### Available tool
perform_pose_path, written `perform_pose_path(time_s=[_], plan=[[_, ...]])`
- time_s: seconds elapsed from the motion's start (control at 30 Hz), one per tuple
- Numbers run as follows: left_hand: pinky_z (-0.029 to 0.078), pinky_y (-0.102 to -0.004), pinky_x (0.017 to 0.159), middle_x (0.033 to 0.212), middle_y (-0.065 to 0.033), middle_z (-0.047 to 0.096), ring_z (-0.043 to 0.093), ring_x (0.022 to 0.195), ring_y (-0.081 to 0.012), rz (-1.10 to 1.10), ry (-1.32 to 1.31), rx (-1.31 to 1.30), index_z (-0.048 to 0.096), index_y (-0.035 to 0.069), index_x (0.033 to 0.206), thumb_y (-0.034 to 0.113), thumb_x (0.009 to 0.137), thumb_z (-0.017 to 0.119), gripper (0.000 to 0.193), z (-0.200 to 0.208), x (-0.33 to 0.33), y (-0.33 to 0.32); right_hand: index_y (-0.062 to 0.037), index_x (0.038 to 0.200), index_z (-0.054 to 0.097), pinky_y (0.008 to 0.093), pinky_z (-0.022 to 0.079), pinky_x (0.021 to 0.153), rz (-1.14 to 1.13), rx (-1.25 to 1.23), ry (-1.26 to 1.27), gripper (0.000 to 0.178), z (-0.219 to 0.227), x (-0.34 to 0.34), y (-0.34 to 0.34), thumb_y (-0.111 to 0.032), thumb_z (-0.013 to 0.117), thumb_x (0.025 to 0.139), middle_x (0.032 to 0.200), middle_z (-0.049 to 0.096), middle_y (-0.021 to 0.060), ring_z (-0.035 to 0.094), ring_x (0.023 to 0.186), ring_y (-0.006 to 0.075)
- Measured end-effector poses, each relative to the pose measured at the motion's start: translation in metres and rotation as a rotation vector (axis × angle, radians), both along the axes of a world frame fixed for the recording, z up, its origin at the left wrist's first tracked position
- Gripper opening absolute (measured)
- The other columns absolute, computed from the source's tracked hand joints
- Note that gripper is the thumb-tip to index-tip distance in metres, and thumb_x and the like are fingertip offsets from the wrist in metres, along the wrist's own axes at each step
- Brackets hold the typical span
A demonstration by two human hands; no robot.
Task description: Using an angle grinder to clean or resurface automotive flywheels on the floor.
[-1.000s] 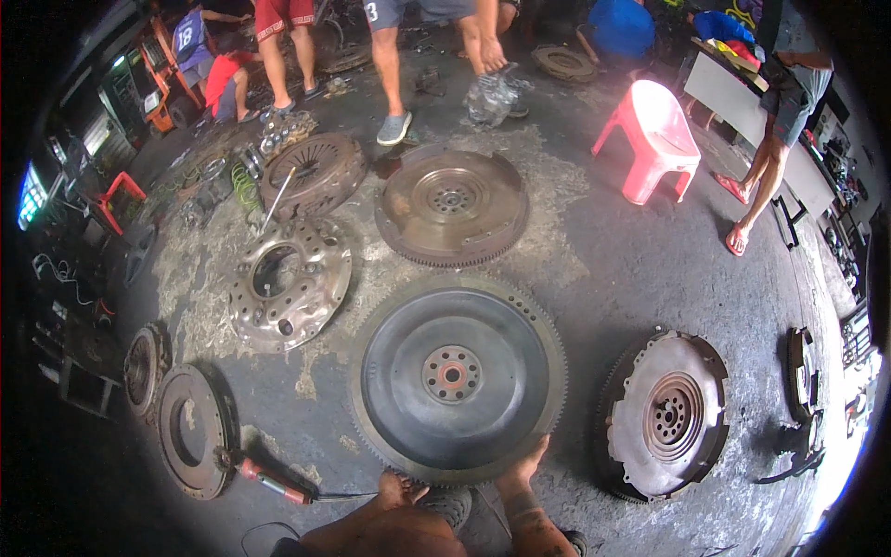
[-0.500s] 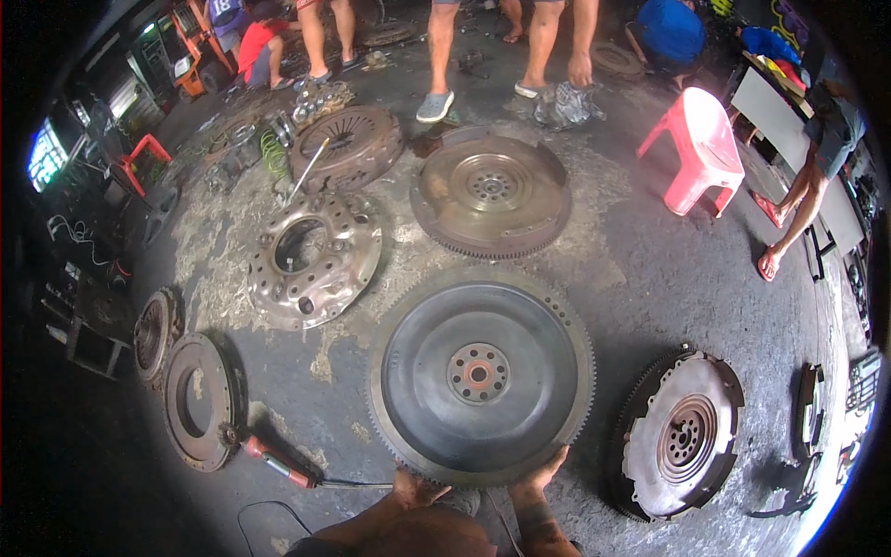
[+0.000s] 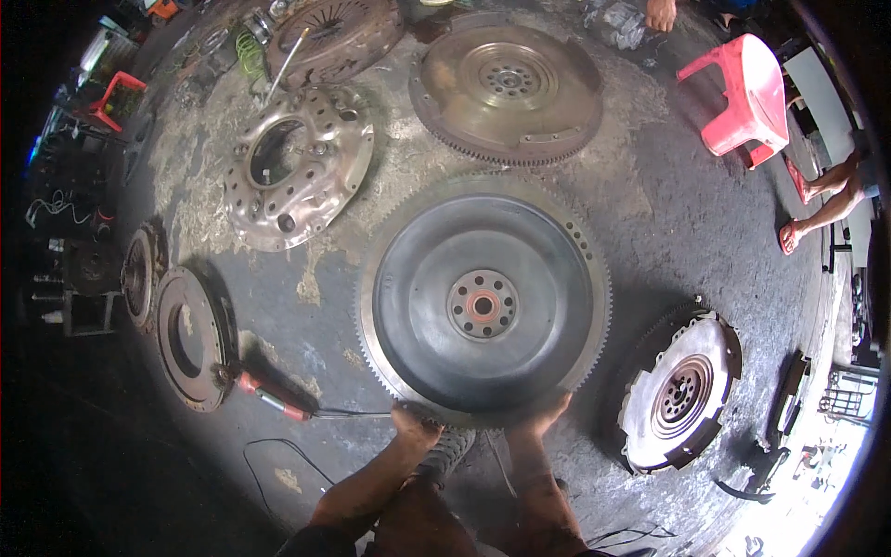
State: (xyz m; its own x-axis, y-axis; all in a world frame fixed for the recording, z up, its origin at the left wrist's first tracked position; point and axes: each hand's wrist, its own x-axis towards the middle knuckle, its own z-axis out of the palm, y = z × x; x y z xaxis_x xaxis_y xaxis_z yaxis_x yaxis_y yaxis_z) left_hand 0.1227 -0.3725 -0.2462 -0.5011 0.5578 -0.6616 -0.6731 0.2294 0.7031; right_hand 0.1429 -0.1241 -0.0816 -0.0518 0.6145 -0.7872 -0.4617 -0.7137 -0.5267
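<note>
A large grey toothed flywheel (image 3: pixel 483 371) fills the middle of the view, its dished face and central ring of bolt holes towards me. My left hand (image 3: pixel 416 427) grips its near rim at the lower left, fingers curled behind the edge. At the lower right of the same rim my right hand (image 3: pixel 543 420) is closed on it too, thumb along the edge. Part of both hands' fingers is hidden behind the flywheel. To the left on the floor lies a red angle grinder (image 3: pixel 274 396) with a wire brush at its head, its cable running behind my left hand.
Another flywheel (image 3: pixel 566 102) lies beyond. Left of it are a clutch cover (image 3: pixel 325 209) and a rusty pressure plate (image 3: pixel 371 37). A ring plate (image 3: pixel 172 362) stands left; a notched flywheel (image 3: pixel 640 408) leans right. A pink plastic chair (image 3: pixel 756 93) and a person's legs (image 3: pixel 826 204) are at far right.
The view has tipped downward, so the floor parts sit higher in the picture. The held flywheel looks larger and nearer, and more of my forearms shows. Both hands keep their grip.
</note>
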Motion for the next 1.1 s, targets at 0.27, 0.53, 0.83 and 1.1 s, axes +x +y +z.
perform_pose_path(time_s=[0.27,0.53,0.83,1.1], plan=[[0.02,-0.0485,0.116,0.154,-0.0122,0.029,0.026,0.142,-0.0344,0.904,-0.734,0.213,0.031,0.009,0.148,0.055,0.091,0.028,0.074,0.094,-0.048,0.067,-0.0123,0.153,0.016,0.0483,0.012,0.118,0.198,0.107,0.018,0.085,-0.045,0.028,-0.004,-0.069,0.027,0.092,0.159,0.016,0.0092,0.015,0.145,0.0317],[0.026,-0.0524,0.113,0.152,-0.013,0.033,0.03,0.139,-0.0364,0.923,-0.801,0.356,0.034,0.01,0.147,0.053,0.092,0.03,0.07,0.105,-0.051,0.072,-0.0143,0.153,0.02,0.049,0.015,0.118,0.191,-0.001,0.049,0.087,-0.046,0.033,-0.004,-0.072,0.032,0.089,0.158,0.018,0.009,0.019,0.144,0.0332],[0.018,-0.0483,0.116,0.157,-0.0083,0.022,0.022,0.143,-0.0309,0.94,-0.716,0.276,0.022,0.012,0.152,0.069,0.092,0.024,0.083,0.197,-0.064,0.078,-0.0121,0.151,0.021,0.0502,0.023,0.114,0.254,-0.004,0.04,0.085,0.091,-0.013,-0.009,-0.066,0.044,0.089,0.155,0.022,0.0107,0.024,0.141,0.0329],[0.033,-0.0439,0.105,0.137,-0.0084,0.046,0.042,0.127,-0.0276,0.989,-0.463,0.026,0.044,0.011,0.137,0.042,0.094,0.046,0.054,0.349,-0.136,0.129,0.0017,0.104,0.061,0.0326,0.049,0.076,0.599,0.073,-0.022,0.023,0.211,-0.072,0.016,-0.013,0.063,0.087,0.096,0.064,0.007,0.062,0.087,0.0211]])
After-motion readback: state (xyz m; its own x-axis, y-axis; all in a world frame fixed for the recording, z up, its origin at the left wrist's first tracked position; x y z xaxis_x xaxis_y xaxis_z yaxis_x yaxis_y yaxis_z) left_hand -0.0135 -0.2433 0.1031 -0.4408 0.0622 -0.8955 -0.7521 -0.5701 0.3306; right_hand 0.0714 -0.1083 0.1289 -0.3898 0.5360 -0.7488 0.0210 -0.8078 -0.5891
